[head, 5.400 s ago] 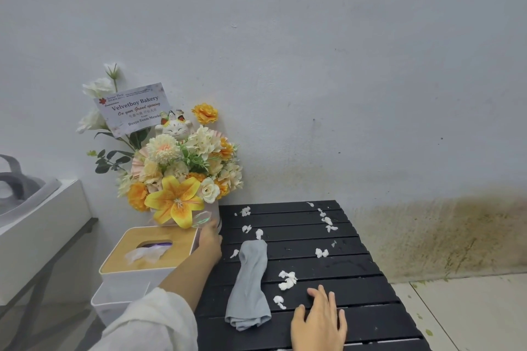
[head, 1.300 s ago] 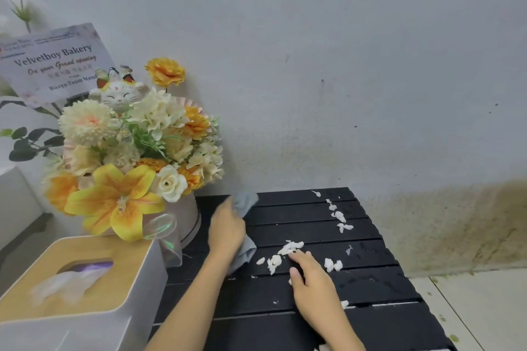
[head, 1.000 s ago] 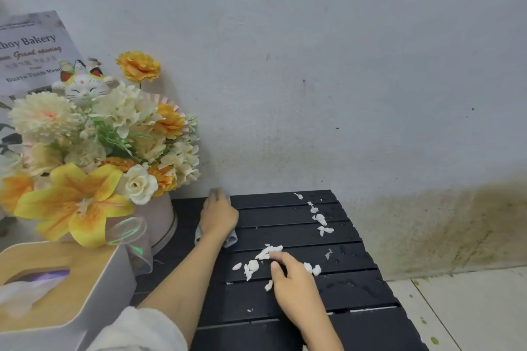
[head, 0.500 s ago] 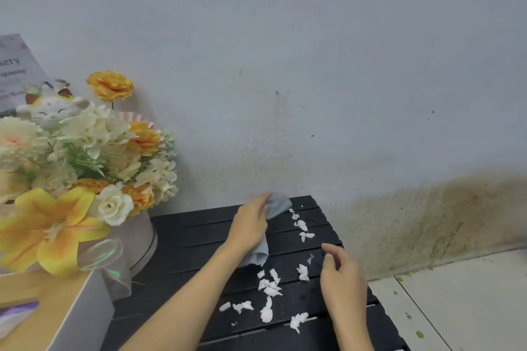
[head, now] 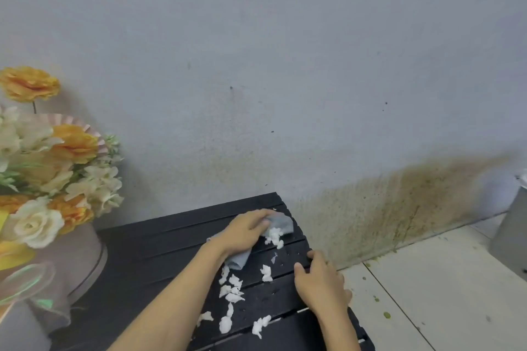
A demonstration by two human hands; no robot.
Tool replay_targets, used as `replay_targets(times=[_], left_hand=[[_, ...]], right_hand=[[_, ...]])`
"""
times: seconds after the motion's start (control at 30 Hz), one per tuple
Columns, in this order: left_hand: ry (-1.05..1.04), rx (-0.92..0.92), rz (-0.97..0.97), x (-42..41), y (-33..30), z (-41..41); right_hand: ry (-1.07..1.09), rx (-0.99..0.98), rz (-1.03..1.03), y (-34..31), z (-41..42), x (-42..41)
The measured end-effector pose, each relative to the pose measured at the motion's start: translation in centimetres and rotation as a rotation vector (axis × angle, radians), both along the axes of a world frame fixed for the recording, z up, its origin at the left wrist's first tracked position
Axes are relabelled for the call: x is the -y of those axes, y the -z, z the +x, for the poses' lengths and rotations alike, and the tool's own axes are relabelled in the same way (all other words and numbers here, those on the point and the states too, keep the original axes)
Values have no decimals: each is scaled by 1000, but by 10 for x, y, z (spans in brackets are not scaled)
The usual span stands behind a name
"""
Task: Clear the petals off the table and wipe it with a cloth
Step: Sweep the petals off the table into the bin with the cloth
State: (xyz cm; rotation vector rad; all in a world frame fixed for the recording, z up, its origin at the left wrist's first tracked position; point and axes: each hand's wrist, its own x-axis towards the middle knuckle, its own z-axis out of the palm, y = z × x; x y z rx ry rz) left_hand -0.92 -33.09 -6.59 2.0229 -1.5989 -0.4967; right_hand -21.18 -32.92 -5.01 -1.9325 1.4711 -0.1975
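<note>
A: Grey cloth (head: pixel 281 222) held under left hand (head: pixel 245 232), fingers curled over it, table's (head: pixel 159 242) 1 o'clock corner.

B: White petals (head: pixel 232 291) scattered at 5 o'clock. Right hand (head: pixel 322 285) laid at the edge, fingers seemingly relaxed.

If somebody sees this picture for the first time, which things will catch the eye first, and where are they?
The white petals scattered over the black slatted table stand out first, low in the middle. Just above them, the left hand presses a grey cloth near the table's far right corner, while the right hand rests at its right edge. An orange and cream flower arrangement fills the left side.
</note>
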Motion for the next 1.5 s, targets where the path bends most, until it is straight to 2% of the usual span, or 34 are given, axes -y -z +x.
replay_targets(times=[0.07,0.1,0.2,0.27,0.43,0.5,0.6,0.67,0.77,0.9,0.93,1.0,1.1,1.17,1.23,1.3,1.4,1.5], left_hand=[[118,-42,69,-12,-13,-7],[104,-36,71,-13,-21,-1],[-181,22,-57,-13,-32,36],[-368,74,-102,-8,-18,54],[-509,169,-185,28,17,41],[-467,178,-195,42,16,33],[-291,194,-145,58,14,23],[-188,177,-113,61,9,15],[-43,23,-73,44,2,6],[200,-133,68,4,-12,0],[221,-179,70,-3,-19,3],[111,-259,-28,-9,-30,15],[-164,-176,-185,1,-24,42],[-241,-55,-119,19,-8,48],[-245,93,-64,37,8,45],[-161,154,-65,43,11,28],[65,72,-77,24,3,-10],[333,-13,13,-11,-6,-40]], right_hand=[[4,-10,-8,-2,-1,-4],[-2,-14,-18,-2,-2,-5],[-3,-4,-24,1,-2,-5],[12,20,-19,2,-1,-3],[14,70,-29,4,-3,4],[-21,17,-38,3,-1,1],[-98,-106,-57,-1,13,-14],[-181,-21,-40,-3,27,-27],[-289,237,95,-9,38,-46],[-96,381,20,-18,18,-34],[-25,410,-3,-19,12,-26],[101,437,-32,-21,1,-15],[152,257,-91,-17,-6,-6],[94,127,-2,-11,-9,-1],[20,76,93,-3,-11,2],[-18,70,111,2,-12,5],[4,135,138,-1,-16,8],[39,184,155,-2,-18,9]])
